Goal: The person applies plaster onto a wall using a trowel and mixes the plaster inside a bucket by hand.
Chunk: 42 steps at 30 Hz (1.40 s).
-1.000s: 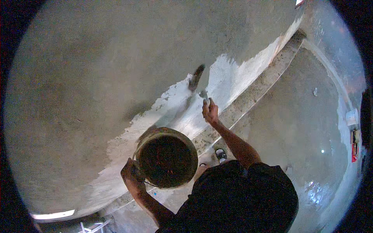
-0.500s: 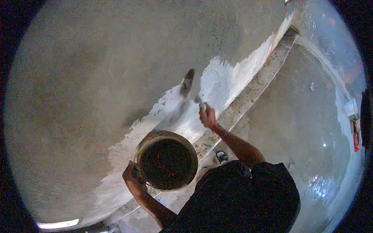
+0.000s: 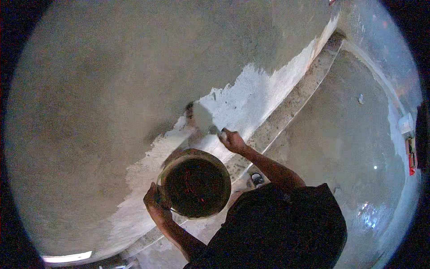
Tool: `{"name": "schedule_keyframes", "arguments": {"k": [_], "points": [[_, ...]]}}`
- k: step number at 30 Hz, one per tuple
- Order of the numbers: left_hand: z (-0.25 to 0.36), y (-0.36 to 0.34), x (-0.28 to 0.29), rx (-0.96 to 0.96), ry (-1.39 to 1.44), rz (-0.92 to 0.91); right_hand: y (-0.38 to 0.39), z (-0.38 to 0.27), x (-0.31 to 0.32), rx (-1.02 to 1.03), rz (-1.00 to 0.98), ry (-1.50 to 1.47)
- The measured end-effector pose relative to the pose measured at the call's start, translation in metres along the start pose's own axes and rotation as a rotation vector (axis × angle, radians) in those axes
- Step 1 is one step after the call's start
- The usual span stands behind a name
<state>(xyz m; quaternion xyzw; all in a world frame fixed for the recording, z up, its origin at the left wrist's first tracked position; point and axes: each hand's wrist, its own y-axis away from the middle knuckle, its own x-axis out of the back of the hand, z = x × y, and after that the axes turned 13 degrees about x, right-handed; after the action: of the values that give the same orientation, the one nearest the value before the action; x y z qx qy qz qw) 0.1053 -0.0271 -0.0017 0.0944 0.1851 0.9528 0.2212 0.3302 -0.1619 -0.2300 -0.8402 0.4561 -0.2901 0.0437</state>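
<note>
My left hand grips the side of a round bucket with a dark interior. My right hand is closed on the handle of a motion-blurred scraper-like tool against the wall, up and right of the bucket. The grey wall carries an irregular band of white coating along its lower part, under and around the tool. The tool's exact shape is hard to make out.
A narrow speckled step runs diagonally along the wall's base. My sandalled foot shows below it on the grey floor. At the far right are a white bucket and a red object.
My right hand and the tool have moved left and down along the white band. The left hand and bucket have shifted slightly right.
</note>
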Motion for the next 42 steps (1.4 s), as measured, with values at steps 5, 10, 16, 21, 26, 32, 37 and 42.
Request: {"name": "schedule_keyframes", "arguments": {"k": [5,10,16,21,26,32,37,42], "points": [[-0.002,0.006,-0.001,0.014,0.052,0.007,-0.017,0.046,0.019,0.088,0.453,0.066],[0.003,0.008,-0.001,0.026,-0.027,0.035,-0.045,0.030,0.008,-0.093,0.411,-0.089],[0.000,0.004,0.004,0.031,0.013,0.011,-0.005,-0.014,-0.008,0.048,-0.052,-0.007],[0.005,0.011,0.003,0.002,0.021,-0.040,-0.006,0.016,0.007,0.141,0.328,-0.112],[-0.002,0.014,0.000,-0.286,-0.271,0.077,-0.040,0.026,0.008,0.059,0.467,-0.077],[-0.008,0.005,0.006,-0.201,-0.191,-0.013,0.005,0.037,-0.041,0.228,0.152,0.066],[-0.005,0.004,0.002,-0.115,-0.047,-0.017,0.036,0.028,-0.004,0.079,0.017,0.025],[-0.012,0.001,0.003,-0.166,-0.114,0.070,-0.008,0.018,0.028,0.178,0.451,0.051]]}}
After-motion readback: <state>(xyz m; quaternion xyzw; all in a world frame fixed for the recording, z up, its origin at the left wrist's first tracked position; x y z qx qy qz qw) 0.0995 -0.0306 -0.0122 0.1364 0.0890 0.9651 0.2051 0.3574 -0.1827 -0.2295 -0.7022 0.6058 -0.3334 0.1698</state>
